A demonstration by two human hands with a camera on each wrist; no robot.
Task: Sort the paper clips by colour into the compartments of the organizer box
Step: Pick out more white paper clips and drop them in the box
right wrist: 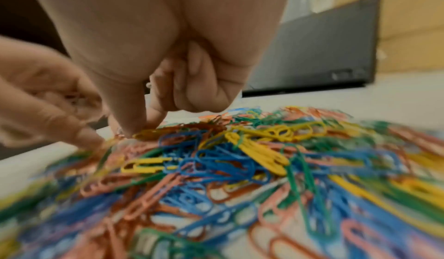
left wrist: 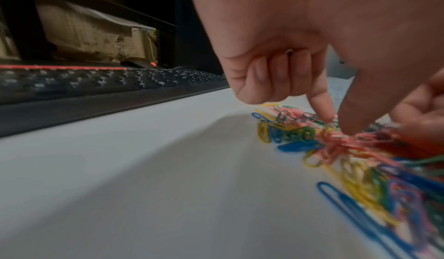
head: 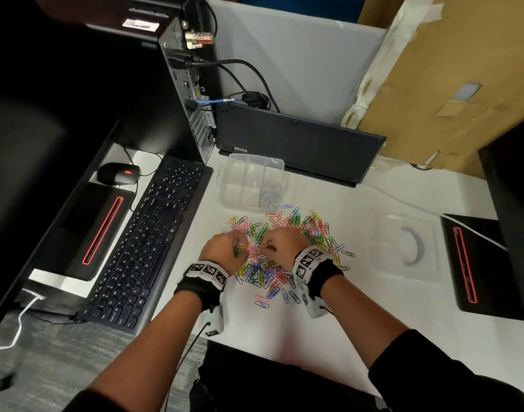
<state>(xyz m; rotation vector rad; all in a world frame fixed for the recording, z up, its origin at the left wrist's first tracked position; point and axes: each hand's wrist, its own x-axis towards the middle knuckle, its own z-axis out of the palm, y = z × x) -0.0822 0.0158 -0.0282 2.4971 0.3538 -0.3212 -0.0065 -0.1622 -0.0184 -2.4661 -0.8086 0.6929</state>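
A heap of coloured paper clips (head: 287, 251) in pink, blue, green, yellow and red lies on the white desk. Both hands are down on its left part, close together. My left hand (head: 241, 243) has its other fingers curled, while the thumb and forefinger (left wrist: 336, 124) pinch at pink clips (left wrist: 336, 139). My right hand (head: 266, 246) has its thumb and forefinger tips (right wrist: 139, 128) meeting on the top of the heap (right wrist: 228, 158); what they pinch is mostly hidden. Behind the heap stands the clear organizer box (head: 225, 173), with white clips (head: 269, 197) in its near right compartment.
A black keyboard (head: 153, 233) lies left of the heap, with a mouse (head: 118, 173) beyond it. A clear lid (head: 403, 245) rests at the right. A dark laptop (head: 299, 144) and a computer tower (head: 189, 84) stand behind the box. Cardboard (head: 448, 84) leans at the back right.
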